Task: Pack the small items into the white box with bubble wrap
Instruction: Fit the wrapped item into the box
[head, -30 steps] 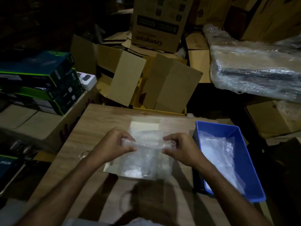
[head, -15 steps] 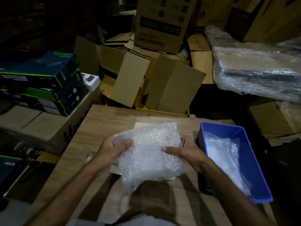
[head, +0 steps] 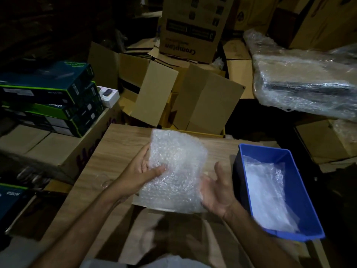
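Both hands raised, forearms converging; left hand (head: 142,171) curled, thumb forward; right hand (head: 217,192) palm-up, fingers spread

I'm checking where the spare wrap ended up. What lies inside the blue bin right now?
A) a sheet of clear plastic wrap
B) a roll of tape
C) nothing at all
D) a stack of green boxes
A: a crumpled sheet of clear plastic wrap lies on the floor of the blue bin, and nothing else shows in it.
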{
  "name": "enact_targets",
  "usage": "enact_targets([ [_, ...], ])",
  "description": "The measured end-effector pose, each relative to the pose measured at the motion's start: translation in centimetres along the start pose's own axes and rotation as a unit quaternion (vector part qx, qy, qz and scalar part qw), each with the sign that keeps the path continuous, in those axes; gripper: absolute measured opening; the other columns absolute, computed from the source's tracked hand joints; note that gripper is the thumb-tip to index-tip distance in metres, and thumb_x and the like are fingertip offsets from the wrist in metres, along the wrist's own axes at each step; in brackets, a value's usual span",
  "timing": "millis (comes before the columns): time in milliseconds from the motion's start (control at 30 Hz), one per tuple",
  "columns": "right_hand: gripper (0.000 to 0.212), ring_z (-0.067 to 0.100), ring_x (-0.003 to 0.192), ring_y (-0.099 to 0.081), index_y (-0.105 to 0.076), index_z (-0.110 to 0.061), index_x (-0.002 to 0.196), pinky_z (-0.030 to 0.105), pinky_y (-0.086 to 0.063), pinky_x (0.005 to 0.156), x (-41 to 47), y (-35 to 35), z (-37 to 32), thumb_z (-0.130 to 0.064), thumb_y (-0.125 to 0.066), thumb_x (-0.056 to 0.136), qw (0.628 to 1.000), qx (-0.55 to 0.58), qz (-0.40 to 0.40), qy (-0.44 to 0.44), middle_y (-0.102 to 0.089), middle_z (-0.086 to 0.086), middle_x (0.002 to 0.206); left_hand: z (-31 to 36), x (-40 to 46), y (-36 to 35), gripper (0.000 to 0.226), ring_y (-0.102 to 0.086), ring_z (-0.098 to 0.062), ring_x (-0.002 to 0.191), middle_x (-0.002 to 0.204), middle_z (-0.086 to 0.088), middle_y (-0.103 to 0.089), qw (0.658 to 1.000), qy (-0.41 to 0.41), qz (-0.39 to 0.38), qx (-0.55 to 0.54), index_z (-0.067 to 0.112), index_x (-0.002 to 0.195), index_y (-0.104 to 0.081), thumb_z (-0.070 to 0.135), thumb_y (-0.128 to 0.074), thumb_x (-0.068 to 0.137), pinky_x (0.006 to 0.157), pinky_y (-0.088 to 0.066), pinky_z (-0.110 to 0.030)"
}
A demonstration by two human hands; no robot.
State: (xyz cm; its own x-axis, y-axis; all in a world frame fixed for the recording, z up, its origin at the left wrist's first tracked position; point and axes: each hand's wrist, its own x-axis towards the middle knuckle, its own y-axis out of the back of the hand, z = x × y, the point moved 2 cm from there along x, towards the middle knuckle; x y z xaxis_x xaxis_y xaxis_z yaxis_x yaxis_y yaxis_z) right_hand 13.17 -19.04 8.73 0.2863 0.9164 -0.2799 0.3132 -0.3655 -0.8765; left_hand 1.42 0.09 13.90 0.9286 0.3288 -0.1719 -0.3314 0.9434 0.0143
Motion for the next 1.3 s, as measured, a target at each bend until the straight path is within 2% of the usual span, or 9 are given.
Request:
enact_targets([
  [133,0.042,0.024,0.104,-0.073,-0.06,-0.017,0.122,0.036,-0.062,0.08,0.1,0.1,1.0,-0.008,-0.076,0.084,0.961,-0.201,0.156,0.105,-0.077,0.003,0.111,-1.5,-0.9,0.0,0.095,-0.033,0.008,0.141,0.158,0.03,-0.025,0.998,-0.03,0.011,0.055,0.057,0.153,-0.014,0.01,-0.07,0.092,0.105,-0.049,-0.029],
  [267,0.089,0.027,0.123,-0.064,-0.034,-0.026,0.148,0.052,-0.057,0.095,-0.7,-0.2,-0.3,0.005,-0.081,0.079,0.898,-0.383,0.127,0.177,-0.065,0.006,0.135,-1.8,-1.2,0.0,0.081,-0.047,0.029,0.114,0.14,0.034,-0.04,0.996,-0.018,0.024,0.086,0.036,0.151,-0.038,0.007,-0.076,0.086,0.083,-0.048,-0.004],
  [433,0.144,0.005,0.129,-0.056,0.011,-0.055,0.154,0.029,-0.052,0.103,-1.3,-1.1,-0.9,-0.005,-0.093,0.067,0.79,-0.578,0.102,0.175,-0.044,-0.026,0.142,-2.2,-1.3,0.9,0.084,-0.066,-0.006,0.117,0.141,0.006,-0.059,0.989,0.025,0.022,0.146,0.031,0.14,-0.057,0.017,-0.093,0.066,0.095,-0.058,-0.037],
  [533,0.142,0.015,0.126,-0.055,0.016,-0.058,0.151,0.037,-0.052,0.103,-1.0,-2.0,-1.0,-0.017,-0.093,0.069,0.677,-0.693,0.152,0.196,-0.05,-0.004,0.147,-2.1,-1.0,0.8,0.074,-0.069,-0.005,0.108,0.127,0.009,-0.069,0.971,0.02,0.049,0.234,0.036,0.126,-0.068,0.047,-0.093,0.057,0.09,-0.06,-0.039],
  [700,0.061,0.014,0.114,-0.05,-0.055,-0.045,0.134,0.011,-0.041,0.083,-0.4,-1.1,-2.2,-0.036,-0.083,0.08,0.604,-0.774,0.117,0.146,-0.048,-0.007,0.121,-1.7,-1.1,0.9,0.014,-0.063,-0.004,0.08,0.092,0.004,-0.065,0.935,-0.048,0.053,0.349,0.03,0.087,-0.076,0.038,-0.083,0.078,0.069,-0.06,-0.034],
  [800,0.014,0.014,0.115,-0.048,-0.07,-0.035,0.088,0.013,-0.045,0.087,-0.2,-0.1,-3.5,-0.039,-0.082,0.082,0.642,-0.742,0.117,0.155,-0.046,0.0,0.115,-1.8,-1.6,1.2,0.015,-0.061,-0.005,0.092,0.102,0.002,-0.059,0.953,-0.017,-0.003,0.303,0.025,0.087,-0.075,0.04,-0.076,0.085,0.074,-0.061,-0.039],
  [900,0.026,0.02,0.109,-0.067,-0.072,-0.011,0.104,0.037,-0.058,0.094,-0.3,-0.8,-3.9,-0.026,-0.081,0.086,0.788,-0.601,0.086,0.102,-0.067,0.008,0.12,-2.0,-2.2,1.3,0.035,-0.066,-0.042,0.093,0.1,-0.024,-0.066,0.966,0.044,-0.125,0.22,0.002,0.098,-0.071,0.036,-0.073,0.092,0.082,-0.057,-0.055],
  [1000,0.026,0.028,0.098,-0.074,-0.071,-0.005,0.107,0.047,-0.061,0.086,0.3,-1.8,-3.6,-0.019,-0.08,0.087,0.817,-0.563,0.069,0.107,-0.075,0.011,0.107,-1.1,-2.3,0.1,0.029,-0.071,-0.035,0.104,0.111,-0.016,-0.073,0.967,0.106,-0.185,0.142,0.004,0.121,-0.063,0.014,-0.07,0.094,0.088,-0.06,-0.045],
  [1300,0.054,0.036,0.115,-0.068,-0.056,-0.005,0.135,0.057,-0.052,0.1,-0.3,0.2,0.7,-0.016,-0.079,0.087,0.929,-0.352,0.093,0.065,-0.07,0.015,0.127,-3.5,-2.3,-2.1,0.032,-0.072,-0.036,0.104,0.111,-0.014,-0.076,0.997,0.055,0.048,-0.021,0.007,0.125,-0.056,0.011,-0.067,0.095,0.08,-0.063,-0.045],
])
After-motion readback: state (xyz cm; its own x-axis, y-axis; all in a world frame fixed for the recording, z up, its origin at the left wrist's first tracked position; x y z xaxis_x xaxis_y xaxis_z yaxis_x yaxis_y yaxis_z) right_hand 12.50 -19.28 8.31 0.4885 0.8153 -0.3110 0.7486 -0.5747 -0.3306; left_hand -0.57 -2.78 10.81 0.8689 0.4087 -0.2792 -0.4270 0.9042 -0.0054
